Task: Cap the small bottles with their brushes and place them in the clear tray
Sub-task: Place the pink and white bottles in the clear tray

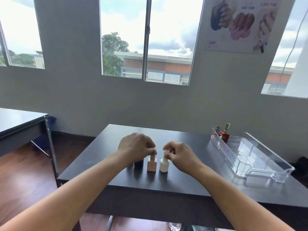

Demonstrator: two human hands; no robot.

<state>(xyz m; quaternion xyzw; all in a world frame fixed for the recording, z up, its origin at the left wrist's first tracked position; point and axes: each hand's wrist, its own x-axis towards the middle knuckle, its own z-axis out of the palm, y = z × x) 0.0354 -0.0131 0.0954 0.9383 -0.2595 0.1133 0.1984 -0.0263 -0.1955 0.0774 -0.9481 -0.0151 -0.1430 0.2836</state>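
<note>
Left grip [136,147] and right grip [180,155] both pinched

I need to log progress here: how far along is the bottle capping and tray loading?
Done: two capped bottles, a red one among them, stand at the clear tray's far end. In hand: the left hand grips the pink bottle's cap, the right hand the white bottle's. Left: traying those two, plus the dark bottle beside them.

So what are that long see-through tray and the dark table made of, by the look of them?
The clear tray looks like rigid transparent plastic, maybe acrylic: the tabletop shows through its walls, and its edges and ribbed floor catch bright highlights. The table has a dark, smooth, semi-gloss top that reflects the window light; probably laminate or painted board, though I can't tell for sure.
</note>
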